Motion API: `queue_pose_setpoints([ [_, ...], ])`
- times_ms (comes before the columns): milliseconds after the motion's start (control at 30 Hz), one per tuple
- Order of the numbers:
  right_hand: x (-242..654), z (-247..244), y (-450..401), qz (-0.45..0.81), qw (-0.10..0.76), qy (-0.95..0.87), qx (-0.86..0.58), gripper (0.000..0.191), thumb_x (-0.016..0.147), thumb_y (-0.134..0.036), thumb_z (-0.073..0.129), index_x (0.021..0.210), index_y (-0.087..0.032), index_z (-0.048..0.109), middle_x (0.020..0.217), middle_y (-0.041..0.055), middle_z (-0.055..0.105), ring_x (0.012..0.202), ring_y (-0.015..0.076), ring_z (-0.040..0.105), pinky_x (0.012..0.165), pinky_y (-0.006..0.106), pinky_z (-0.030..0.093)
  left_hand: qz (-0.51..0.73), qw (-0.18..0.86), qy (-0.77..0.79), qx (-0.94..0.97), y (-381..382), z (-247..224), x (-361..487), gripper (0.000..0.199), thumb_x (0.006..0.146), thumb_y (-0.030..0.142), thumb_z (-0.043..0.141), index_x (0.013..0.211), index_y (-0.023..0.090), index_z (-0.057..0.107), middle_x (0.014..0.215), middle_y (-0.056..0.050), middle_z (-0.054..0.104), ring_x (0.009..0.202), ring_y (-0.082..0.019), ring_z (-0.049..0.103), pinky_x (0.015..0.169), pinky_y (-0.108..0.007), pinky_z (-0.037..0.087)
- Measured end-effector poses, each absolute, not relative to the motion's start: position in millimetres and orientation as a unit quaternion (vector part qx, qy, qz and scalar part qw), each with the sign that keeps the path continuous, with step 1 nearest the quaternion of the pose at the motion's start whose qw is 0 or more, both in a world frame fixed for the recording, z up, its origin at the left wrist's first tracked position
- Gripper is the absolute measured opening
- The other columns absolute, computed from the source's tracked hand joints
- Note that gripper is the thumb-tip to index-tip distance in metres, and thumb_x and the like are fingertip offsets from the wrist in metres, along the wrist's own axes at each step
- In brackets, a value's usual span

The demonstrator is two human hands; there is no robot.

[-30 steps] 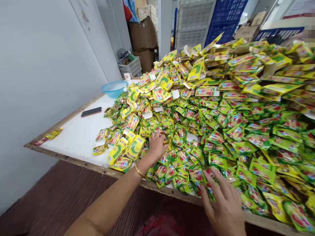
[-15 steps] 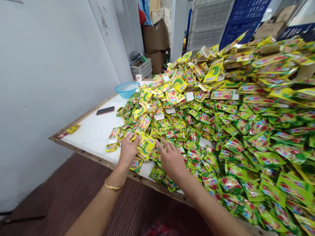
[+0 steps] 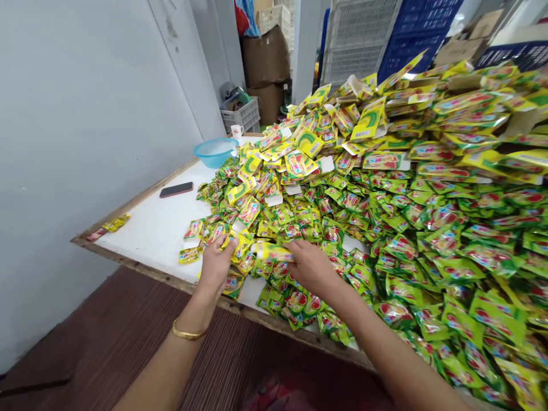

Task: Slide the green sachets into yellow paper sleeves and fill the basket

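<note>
My left hand [image 3: 216, 265] is closed, thumb and fingers pinching a small yellow printed carton [image 3: 243, 246] near the table's front edge. A pale flap shows at its upper side. Just to the right, my right hand [image 3: 311, 264] grips a yellow-and-white printed packet [image 3: 273, 252] by its right end. That packet is smeared by motion, and its left end points at the carton. Beneath and around both hands lie many green candy sachets [image 3: 297, 299] with red pictures. More yellow cartons [image 3: 295, 162], some with white flaps open, are heaped behind them.
The white table [image 3: 141, 228] has a wooden rim. On it are a phone [image 3: 176, 189], a blue basin [image 3: 214, 153], a white cup [image 3: 237, 131] and a few yellow sachets [image 3: 115, 223] at the left corner. A wall [image 3: 107, 114] stands left; stacked crates [image 3: 359, 45] stand behind.
My right hand, open and apart before, has closed on the yellow-and-white packet. The carton in my left hand has turned and shows less of its broad face. The view has shifted slightly.
</note>
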State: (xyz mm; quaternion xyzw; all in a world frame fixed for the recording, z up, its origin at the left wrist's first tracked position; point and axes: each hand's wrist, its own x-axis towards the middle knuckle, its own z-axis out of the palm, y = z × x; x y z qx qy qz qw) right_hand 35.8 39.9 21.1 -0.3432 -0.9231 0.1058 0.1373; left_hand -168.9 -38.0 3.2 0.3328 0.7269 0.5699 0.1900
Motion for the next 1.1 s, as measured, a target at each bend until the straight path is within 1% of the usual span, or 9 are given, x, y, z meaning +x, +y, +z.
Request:
queue_pose_setpoints([
  [67, 70.7, 26.0, 34.0, 0.255, 0.107, -0.862, -0.425, 0.020, 0.084, -0.030, 0.052, 0.094, -0.016, 0.062, 0.086, 0.0078, 0.066, 0.075, 0.0206, 0.062, 0.065, 0.030, 0.047, 0.580, 0.245, 0.698, 0.340, -35.4, 9.3, -154.0, 0.043, 0.068, 0.048, 0.062, 0.095, 0.014, 0.063, 0.083, -0.003, 0.067, 0.079, -0.018, 0.060, 0.071, -0.027, 0.048],
  [200, 132.5, 23.7, 22.7, 0.520, 0.058, -0.705, -0.478, 0.039, 0.084, -0.038, 0.050, 0.117, -0.017, 0.051, 0.088, 0.0042, 0.068, 0.062, 0.0168, 0.064, 0.052, 0.025, 0.045, 0.533, 0.330, 0.658, 0.419, -25.1, 14.0, -108.7, 0.035, 0.068, 0.045, 0.062, 0.086, 0.014, 0.065, 0.082, -0.002, 0.066, 0.079, -0.017, 0.059, 0.073, -0.027, 0.046],
  [267, 152.1, 15.6, 17.4, 0.468, 0.030, -0.712, -0.523, 0.044, 0.083, -0.040, 0.053, 0.120, -0.015, 0.050, 0.076, 0.0030, 0.067, 0.060, 0.0186, 0.063, 0.052, 0.026, 0.043, 0.492, 0.351, 0.646, 0.466, -17.8, 10.7, -85.5, 0.029, 0.071, 0.041, 0.058, 0.083, 0.015, 0.065, 0.080, -0.001, 0.066, 0.078, -0.017, 0.058, 0.074, -0.026, 0.045],
  [333, 162.1, 5.3, 11.1, 0.302, 0.029, -0.764, -0.569, 0.046, 0.082, -0.042, 0.055, 0.118, -0.014, 0.053, 0.068, 0.0043, 0.066, 0.061, 0.0216, 0.063, 0.053, 0.028, 0.042, 0.461, 0.349, 0.645, 0.500, -10.1, 5.5, -66.5, 0.025, 0.072, 0.038, 0.056, 0.077, 0.015, 0.064, 0.076, 0.000, 0.064, 0.077, -0.016, 0.056, 0.073, -0.025, 0.043],
  [433, 160.5, -8.5, 0.1, 0.053, 0.090, -0.806, -0.582, 0.052, 0.083, -0.048, 0.054, 0.124, -0.016, 0.050, 0.091, 0.0126, 0.067, 0.078, 0.0267, 0.064, 0.062, 0.034, 0.044, 0.442, 0.336, 0.653, 0.515, -0.1, -1.4, -48.4, 0.023, 0.074, 0.034, 0.053, 0.077, 0.014, 0.063, 0.074, 0.000, 0.063, 0.074, -0.016, 0.055, 0.070, -0.024, 0.043],
  [533, 147.1, -17.0, -6.3, -0.056, 0.148, -0.832, -0.532, 0.062, 0.080, -0.052, 0.058, 0.131, -0.020, 0.045, 0.123, 0.0165, 0.055, 0.111, 0.0326, 0.052, 0.083, 0.045, 0.041, 0.445, 0.318, 0.666, 0.507, 5.2, -4.6, -38.7, 0.021, 0.075, 0.030, 0.052, 0.083, 0.013, 0.063, 0.079, -0.002, 0.065, 0.075, -0.016, 0.057, 0.072, -0.026, 0.044],
  [700, 130.6, -21.3, 1.3, -0.037, 0.141, -0.878, -0.456, 0.054, 0.083, -0.039, 0.059, 0.131, -0.020, 0.045, 0.117, 0.0125, 0.057, 0.113, 0.0259, 0.047, 0.100, 0.048, 0.025, 0.465, 0.251, 0.684, 0.503, 3.8, -9.5, -26.6, 0.019, 0.078, 0.026, 0.050, 0.088, 0.014, 0.062, 0.085, -0.005, 0.068, 0.081, -0.018, 0.061, 0.077, -0.030, 0.047],
  [967, 120.3, -36.2, -6.2, -0.023, 0.208, -0.839, -0.503, 0.058, 0.082, -0.036, 0.055, 0.137, -0.028, 0.038, 0.099, 0.0072, 0.052, 0.083, 0.0198, 0.054, 0.069, 0.029, 0.043, 0.557, 0.166, 0.652, 0.487, 6.0, -18.1, -11.9, 0.032, 0.087, 0.022, 0.044, 0.116, 0.016, 0.055, 0.123, -0.010, 0.060, 0.118, -0.019, 0.052, 0.102, -0.034, 0.040],
  [1100, 114.3, -44.4, -9.1, -0.003, 0.241, -0.816, -0.525, 0.064, 0.077, -0.035, 0.060, 0.137, -0.029, 0.038, 0.100, 0.0063, 0.050, 0.080, 0.0180, 0.054, 0.063, 0.026, 0.043, 0.552, 0.145, 0.639, 0.516, 8.9, -24.2, -5.7, 0.031, 0.089, 0.023, 0.042, 0.116, 0.017, 0.055, 0.123, -0.010, 0.060, 0.119, -0.018, 0.051, 0.103, -0.034, 0.039],
])
